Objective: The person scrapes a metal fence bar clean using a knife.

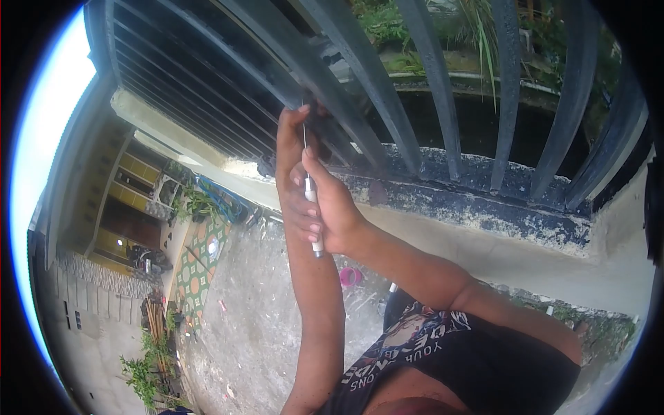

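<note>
My right hand point(325, 204) is closed around the white handle of a slim tool point(309, 190) that looks like a screwdriver. Its thin metal shaft points up toward a dark grey fence bar point(339, 104), and the thumb lies along the top of the handle. My left hand point(292, 128) is up at the bars, its thumb beside the end of the shaft. Its other fingers seem to curl around a bar, mostly hidden in shadow. The exact tip of the tool is hard to make out there.
The row of metal bars stands on a low wall point(498, 187) with peeling dark paint. Greenery and dark ground lie beyond. On the concrete ground point(256, 304) sits a pink ring-shaped object point(351, 277). A house, a motorbike point(149, 261) and plants point(142, 366) are farther left.
</note>
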`<action>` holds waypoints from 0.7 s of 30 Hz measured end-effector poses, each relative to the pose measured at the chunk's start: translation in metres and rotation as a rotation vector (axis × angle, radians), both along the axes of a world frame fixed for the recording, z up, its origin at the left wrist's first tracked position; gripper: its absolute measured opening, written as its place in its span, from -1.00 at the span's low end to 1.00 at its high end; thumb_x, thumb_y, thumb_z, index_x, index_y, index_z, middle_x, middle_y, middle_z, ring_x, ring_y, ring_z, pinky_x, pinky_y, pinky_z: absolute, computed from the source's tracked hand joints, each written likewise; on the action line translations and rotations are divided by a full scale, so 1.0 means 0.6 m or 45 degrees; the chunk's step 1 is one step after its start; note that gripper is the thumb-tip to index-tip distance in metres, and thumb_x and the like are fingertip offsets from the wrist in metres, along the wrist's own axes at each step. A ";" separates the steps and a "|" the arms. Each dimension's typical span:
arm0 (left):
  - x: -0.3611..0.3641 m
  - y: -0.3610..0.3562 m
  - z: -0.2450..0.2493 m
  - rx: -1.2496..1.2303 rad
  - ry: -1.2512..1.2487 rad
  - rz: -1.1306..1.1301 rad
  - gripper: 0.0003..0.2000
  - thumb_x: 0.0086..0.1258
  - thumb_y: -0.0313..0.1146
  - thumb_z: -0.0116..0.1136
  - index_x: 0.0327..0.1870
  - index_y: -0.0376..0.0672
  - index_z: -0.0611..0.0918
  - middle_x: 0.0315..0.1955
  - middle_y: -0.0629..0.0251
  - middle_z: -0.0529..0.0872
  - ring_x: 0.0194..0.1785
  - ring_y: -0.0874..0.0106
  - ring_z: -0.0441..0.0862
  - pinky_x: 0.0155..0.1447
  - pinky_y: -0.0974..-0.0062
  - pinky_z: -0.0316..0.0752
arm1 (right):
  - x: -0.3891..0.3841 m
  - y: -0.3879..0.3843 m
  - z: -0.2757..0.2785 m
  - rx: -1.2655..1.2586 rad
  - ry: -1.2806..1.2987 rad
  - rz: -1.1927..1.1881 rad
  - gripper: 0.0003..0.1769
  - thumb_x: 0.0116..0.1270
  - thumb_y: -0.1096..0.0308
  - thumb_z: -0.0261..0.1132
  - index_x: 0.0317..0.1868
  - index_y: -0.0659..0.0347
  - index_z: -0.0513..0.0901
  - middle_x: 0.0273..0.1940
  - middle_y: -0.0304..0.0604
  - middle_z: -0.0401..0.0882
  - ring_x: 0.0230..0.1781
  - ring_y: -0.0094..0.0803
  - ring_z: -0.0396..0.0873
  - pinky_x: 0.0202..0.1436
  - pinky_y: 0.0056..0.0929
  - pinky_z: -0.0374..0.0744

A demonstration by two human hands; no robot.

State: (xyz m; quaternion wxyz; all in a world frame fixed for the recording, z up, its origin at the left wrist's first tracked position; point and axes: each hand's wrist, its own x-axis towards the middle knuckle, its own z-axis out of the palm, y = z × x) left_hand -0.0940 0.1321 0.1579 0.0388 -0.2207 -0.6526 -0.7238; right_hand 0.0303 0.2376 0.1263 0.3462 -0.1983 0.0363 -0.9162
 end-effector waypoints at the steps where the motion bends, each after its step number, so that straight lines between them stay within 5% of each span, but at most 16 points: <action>1: 0.000 -0.001 0.000 0.007 -0.008 -0.002 -0.68 0.38 -0.35 0.12 0.08 -0.31 0.61 -0.06 0.22 0.71 -0.05 0.39 0.67 0.20 0.41 0.50 | 0.000 -0.006 -0.006 0.011 -0.035 -0.046 -0.49 0.57 -0.34 0.04 -0.29 -0.10 0.44 -0.72 -0.42 0.19 -0.88 -0.57 0.18 -0.83 -0.55 0.25; 11: -0.006 -0.013 -0.004 0.091 -0.095 -0.006 -0.69 0.38 -0.36 0.12 0.06 -0.31 0.62 -0.09 0.22 0.70 -0.08 0.39 0.67 0.14 0.41 0.52 | 0.003 -0.008 -0.014 -0.008 -0.038 -0.054 -0.49 0.59 -0.33 0.02 -0.29 -0.11 0.45 -0.72 -0.42 0.18 -0.87 -0.58 0.16 -0.84 -0.56 0.25; 13: -0.021 -0.003 -0.009 -0.007 0.281 -0.056 -0.69 0.39 -0.34 0.12 0.09 -0.29 0.61 -0.10 0.21 0.70 -0.10 0.39 0.68 0.13 0.40 0.55 | 0.000 -0.007 -0.015 -0.020 -0.022 -0.049 -0.49 0.59 -0.33 0.02 -0.28 -0.11 0.45 -0.72 -0.42 0.18 -0.87 -0.58 0.16 -0.84 -0.56 0.25; 16: 0.010 0.015 -0.012 0.285 0.017 -0.025 -0.69 0.40 -0.35 0.12 0.10 -0.29 0.60 -0.09 0.20 0.70 -0.08 0.39 0.67 0.16 0.38 0.54 | 0.000 0.001 -0.011 -0.050 0.005 0.005 -0.49 0.59 -0.33 0.02 -0.29 -0.11 0.46 -0.72 -0.42 0.18 -0.87 -0.58 0.16 -0.84 -0.56 0.25; 21: -0.027 -0.013 -0.017 0.093 0.077 -0.013 -0.73 0.41 -0.36 0.14 0.04 -0.30 0.63 -0.12 0.23 0.72 -0.06 0.41 0.67 0.17 0.39 0.53 | -0.006 -0.010 -0.020 -0.049 -0.016 -0.033 -0.49 0.60 -0.31 0.02 -0.29 -0.09 0.46 -0.72 -0.42 0.18 -0.88 -0.58 0.17 -0.85 -0.54 0.25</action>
